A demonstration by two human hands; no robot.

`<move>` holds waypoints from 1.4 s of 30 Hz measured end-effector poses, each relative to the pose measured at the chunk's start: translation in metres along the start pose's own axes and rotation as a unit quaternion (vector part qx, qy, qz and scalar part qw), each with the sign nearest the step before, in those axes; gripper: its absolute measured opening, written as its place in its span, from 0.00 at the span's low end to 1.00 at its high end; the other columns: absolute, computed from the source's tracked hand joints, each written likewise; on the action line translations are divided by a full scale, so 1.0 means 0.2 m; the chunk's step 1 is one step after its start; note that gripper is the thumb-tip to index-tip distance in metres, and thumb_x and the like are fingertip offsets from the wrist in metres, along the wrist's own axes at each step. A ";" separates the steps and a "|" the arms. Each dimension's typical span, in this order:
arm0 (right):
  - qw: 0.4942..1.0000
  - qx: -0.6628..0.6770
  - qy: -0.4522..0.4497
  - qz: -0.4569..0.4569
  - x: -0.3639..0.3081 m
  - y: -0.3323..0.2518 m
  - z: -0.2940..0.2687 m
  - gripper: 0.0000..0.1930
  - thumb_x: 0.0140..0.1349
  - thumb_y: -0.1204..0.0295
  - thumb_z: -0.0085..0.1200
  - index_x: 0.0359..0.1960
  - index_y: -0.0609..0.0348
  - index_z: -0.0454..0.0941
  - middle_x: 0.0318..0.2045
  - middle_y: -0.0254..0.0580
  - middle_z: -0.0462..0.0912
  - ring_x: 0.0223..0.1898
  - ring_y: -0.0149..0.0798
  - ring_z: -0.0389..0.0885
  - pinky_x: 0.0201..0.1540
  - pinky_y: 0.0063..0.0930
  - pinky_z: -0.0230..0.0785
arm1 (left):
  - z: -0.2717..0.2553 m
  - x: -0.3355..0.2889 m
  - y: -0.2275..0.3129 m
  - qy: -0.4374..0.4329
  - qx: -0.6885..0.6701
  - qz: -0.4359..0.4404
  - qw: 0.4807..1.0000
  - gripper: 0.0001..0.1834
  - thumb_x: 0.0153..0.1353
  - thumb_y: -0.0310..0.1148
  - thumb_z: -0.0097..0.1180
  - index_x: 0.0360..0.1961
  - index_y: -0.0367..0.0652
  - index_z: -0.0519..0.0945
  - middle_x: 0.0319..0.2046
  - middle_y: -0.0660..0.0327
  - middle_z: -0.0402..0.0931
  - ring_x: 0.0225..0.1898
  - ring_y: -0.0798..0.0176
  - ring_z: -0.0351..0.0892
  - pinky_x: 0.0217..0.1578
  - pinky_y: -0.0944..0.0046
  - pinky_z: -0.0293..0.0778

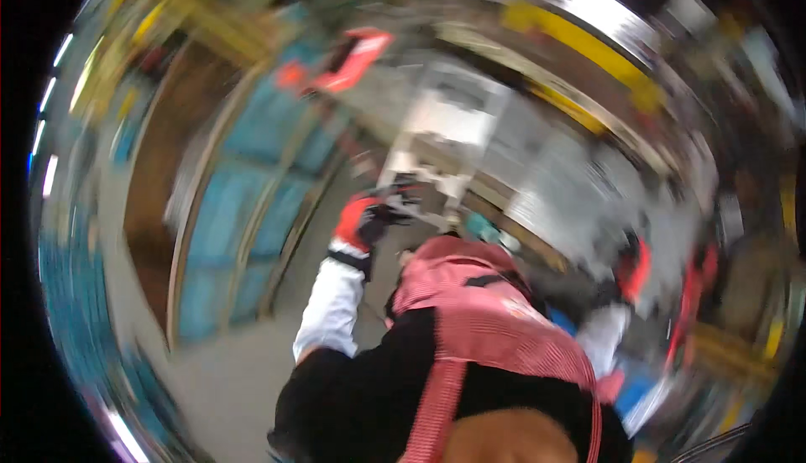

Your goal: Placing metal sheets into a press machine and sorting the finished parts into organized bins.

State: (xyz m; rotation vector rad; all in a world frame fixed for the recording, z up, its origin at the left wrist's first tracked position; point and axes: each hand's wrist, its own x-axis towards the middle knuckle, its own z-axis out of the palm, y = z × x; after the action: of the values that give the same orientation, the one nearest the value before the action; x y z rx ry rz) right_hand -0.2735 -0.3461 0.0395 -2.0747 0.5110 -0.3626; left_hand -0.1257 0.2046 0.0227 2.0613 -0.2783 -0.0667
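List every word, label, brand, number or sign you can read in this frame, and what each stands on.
None can be read; the view is heavily blurred.
Pale mark on the red apron: too blurred to read.
Red-and-black object, upper left: no legible lettering.
Gloved left hand: no legible lettering.

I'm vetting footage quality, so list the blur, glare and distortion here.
Head view: motion blur smears the right hand heavily and the left hand enough to hide its grip; head view: the red apron looks sharper; head view: light strips at the left edge are blown out; head view: the blue-panelled frame bows with the fisheye.
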 end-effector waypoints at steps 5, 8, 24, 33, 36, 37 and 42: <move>0.843 0.421 0.213 0.256 -0.04 -0.26 0.19 0.26 0.58 0.66 0.41 0.60 0.57 0.57 0.53 0.51 0.67 0.53 0.48 0.66 0.59 0.42 0.53 | -0.06 -0.33 -0.09 0.029 0.064 -0.026 0.997 0.16 0.49 0.36 0.58 0.37 0.38 0.77 0.36 0.54 0.75 0.34 0.59 0.76 0.36 0.61 0.72; 0.873 0.391 0.162 0.242 0.04 -0.04 0.18 0.27 0.58 0.63 0.43 0.60 0.55 0.58 0.53 0.49 0.67 0.52 0.47 0.66 0.57 0.43 0.54 | -0.05 -0.51 -0.02 0.134 -0.487 -0.276 0.818 0.23 0.54 0.41 0.56 0.43 0.33 0.72 0.38 0.55 0.75 0.36 0.60 0.77 0.34 0.63 0.74; 0.994 0.058 0.096 -0.014 -0.01 0.59 0.12 0.16 0.59 0.74 0.43 0.51 0.58 0.67 0.39 0.40 0.76 0.39 0.34 0.74 0.40 0.31 0.70 | -0.48 0.86 -0.40 -0.027 -0.331 -0.037 0.942 0.25 0.66 0.40 0.34 0.61 0.42 0.54 0.58 0.54 0.59 0.57 0.57 0.63 0.57 0.57 0.60; 0.770 0.594 0.169 0.158 -0.07 0.28 0.06 0.21 0.57 0.74 0.46 0.54 0.50 0.62 0.22 0.43 0.71 0.17 0.34 0.66 0.19 0.31 0.62 | 0.97 0.49 0.42 -0.263 -0.088 -0.097 0.956 0.16 0.55 0.35 0.56 0.46 0.44 0.76 0.37 0.62 0.77 0.37 0.69 0.74 0.39 0.70 0.68; 0.775 0.583 0.175 0.168 -0.07 0.24 0.12 0.21 0.56 0.75 0.47 0.53 0.50 0.63 0.23 0.43 0.71 0.17 0.35 0.66 0.19 0.32 0.63 | 1.06 0.54 0.52 -0.291 -0.012 0.056 0.955 0.22 0.55 0.39 0.54 0.51 0.47 0.72 0.45 0.58 0.73 0.45 0.64 0.72 0.45 0.65 0.67; 0.772 0.590 0.167 0.166 -0.06 0.22 0.14 0.21 0.56 0.75 0.48 0.54 0.50 0.62 0.23 0.44 0.72 0.17 0.35 0.66 0.19 0.32 0.64 | 1.09 0.55 0.55 -0.277 0.066 0.137 0.949 0.24 0.55 0.40 0.54 0.53 0.48 0.69 0.49 0.56 0.69 0.48 0.62 0.68 0.48 0.63 0.65; 0.776 0.578 0.173 0.185 -0.02 0.15 0.19 0.15 0.58 0.74 0.44 0.48 0.46 0.64 0.22 0.42 0.69 0.18 0.33 0.63 0.21 0.29 0.57 | 1.28 0.57 0.51 -0.251 0.316 0.335 0.851 0.32 0.56 0.48 0.46 0.62 0.59 0.55 0.63 0.55 0.49 0.64 0.49 0.43 0.63 0.51 0.38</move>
State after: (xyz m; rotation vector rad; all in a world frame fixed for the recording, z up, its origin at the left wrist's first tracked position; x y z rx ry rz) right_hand -0.2668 -0.3313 -0.0065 -0.6798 0.6623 -0.6234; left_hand -0.0732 -0.0885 -0.0052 2.4308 -1.5037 -0.0923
